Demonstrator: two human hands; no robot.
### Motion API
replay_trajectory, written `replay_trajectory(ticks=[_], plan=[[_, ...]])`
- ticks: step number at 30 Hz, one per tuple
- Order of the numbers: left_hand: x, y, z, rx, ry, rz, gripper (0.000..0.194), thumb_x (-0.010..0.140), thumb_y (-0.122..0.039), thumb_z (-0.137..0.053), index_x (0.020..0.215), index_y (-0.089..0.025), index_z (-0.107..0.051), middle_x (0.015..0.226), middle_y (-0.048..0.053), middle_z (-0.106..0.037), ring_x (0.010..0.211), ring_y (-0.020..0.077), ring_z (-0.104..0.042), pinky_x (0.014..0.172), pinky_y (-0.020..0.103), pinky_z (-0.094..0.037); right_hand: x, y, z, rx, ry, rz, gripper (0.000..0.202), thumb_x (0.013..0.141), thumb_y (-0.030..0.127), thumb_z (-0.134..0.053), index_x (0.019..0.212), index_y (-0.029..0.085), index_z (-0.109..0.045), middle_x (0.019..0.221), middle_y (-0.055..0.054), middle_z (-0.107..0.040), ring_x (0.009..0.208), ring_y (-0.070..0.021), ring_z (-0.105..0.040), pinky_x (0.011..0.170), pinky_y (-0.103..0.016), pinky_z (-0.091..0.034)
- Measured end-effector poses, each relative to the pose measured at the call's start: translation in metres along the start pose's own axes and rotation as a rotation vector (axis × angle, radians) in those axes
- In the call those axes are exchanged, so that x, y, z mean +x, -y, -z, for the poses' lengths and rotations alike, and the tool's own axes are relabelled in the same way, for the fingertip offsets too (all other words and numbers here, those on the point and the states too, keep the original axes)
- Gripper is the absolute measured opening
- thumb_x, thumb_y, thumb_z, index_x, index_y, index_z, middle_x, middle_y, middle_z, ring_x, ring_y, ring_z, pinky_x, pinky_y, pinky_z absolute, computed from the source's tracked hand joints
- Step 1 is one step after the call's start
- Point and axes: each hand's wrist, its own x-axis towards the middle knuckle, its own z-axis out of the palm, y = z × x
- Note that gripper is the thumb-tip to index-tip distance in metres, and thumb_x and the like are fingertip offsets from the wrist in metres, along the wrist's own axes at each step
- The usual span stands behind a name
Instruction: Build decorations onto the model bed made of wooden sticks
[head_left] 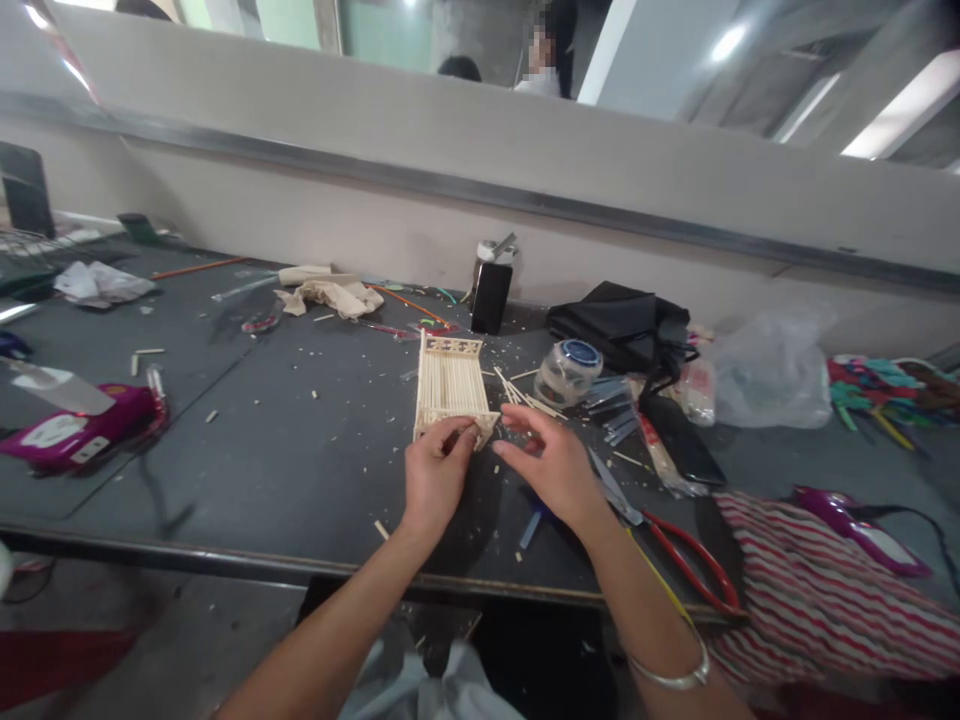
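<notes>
A small model built of pale wooden sticks (454, 380), shaped like a little bed with raised ends, lies on the dark table. My left hand (439, 478) pinches its near end between thumb and fingers; the fingertips partly hide that end. Just right of the near corner is my right hand (551, 460), thumb and fingers apart, with nothing visible between them. Loose sticks (525, 393) lie beyond the right fingers. Under the right wrist is a pair of scissors with red handles (697, 560), and a blue item partly covered by that hand.
A clear jar with a blue lid (571, 370) stands right of the model, before a black bag (626, 320). A phone (491, 297) leans upright behind. A striped cloth (825, 590) lies at right, a magenta device (82, 430) at left. Stick scraps litter the table (285, 480).
</notes>
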Motion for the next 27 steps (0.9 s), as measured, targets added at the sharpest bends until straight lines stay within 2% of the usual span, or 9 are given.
replay_trajectory(ticks=[5,11,16,21,27], plan=[[0.0,-0.001,0.0,0.01,0.011,-0.027,0.013,0.081,-0.026,-0.061,0.084,-0.019,-0.072,0.082,0.001,-0.072,0.073,0.0149,-0.063,0.069,0.024,-0.047,0.012,-0.004,-0.007,0.051,0.035,0.001,0.033,0.071,0.017,-0.067,0.105,0.017,-0.067,0.093,-0.006,-0.073,0.085,-0.0201,-0.067,0.065,-0.028,-0.05],[0.001,-0.001,-0.001,0.01,0.021,-0.042,0.013,0.082,-0.025,-0.06,0.084,-0.019,-0.072,0.081,0.001,-0.072,0.073,0.0146,-0.063,0.069,0.024,-0.046,0.015,-0.004,-0.009,0.073,0.056,0.026,0.024,0.072,0.019,-0.065,0.096,0.017,-0.069,0.086,-0.004,-0.073,0.077,-0.0181,-0.066,0.066,-0.028,-0.05],[0.001,-0.001,-0.001,0.025,0.021,-0.05,0.014,0.082,-0.025,-0.059,0.085,-0.02,-0.072,0.082,0.001,-0.072,0.074,0.0154,-0.064,0.069,0.024,-0.047,0.014,-0.003,-0.007,0.071,0.044,0.048,0.026,0.074,0.021,-0.064,0.099,0.018,-0.069,0.09,-0.005,-0.072,0.08,-0.0186,-0.065,0.064,-0.027,-0.049],[0.0,-0.001,-0.001,0.032,0.004,-0.042,0.014,0.082,-0.024,-0.059,0.086,-0.019,-0.072,0.084,0.002,-0.073,0.076,0.016,-0.065,0.071,0.025,-0.048,0.016,0.0,-0.005,0.084,0.052,0.085,0.024,0.076,0.025,-0.065,0.098,0.02,-0.07,0.096,-0.005,-0.071,0.082,-0.018,-0.064,0.068,-0.028,-0.049],[-0.001,0.0,0.0,0.022,0.011,-0.044,0.015,0.083,-0.024,-0.059,0.089,-0.019,-0.072,0.088,0.002,-0.073,0.079,0.0159,-0.065,0.074,0.026,-0.048,0.021,-0.002,-0.008,0.123,0.058,0.078,0.018,0.077,0.026,-0.066,0.092,0.018,-0.072,0.088,-0.004,-0.072,0.076,-0.0169,-0.064,0.068,-0.027,-0.049]])
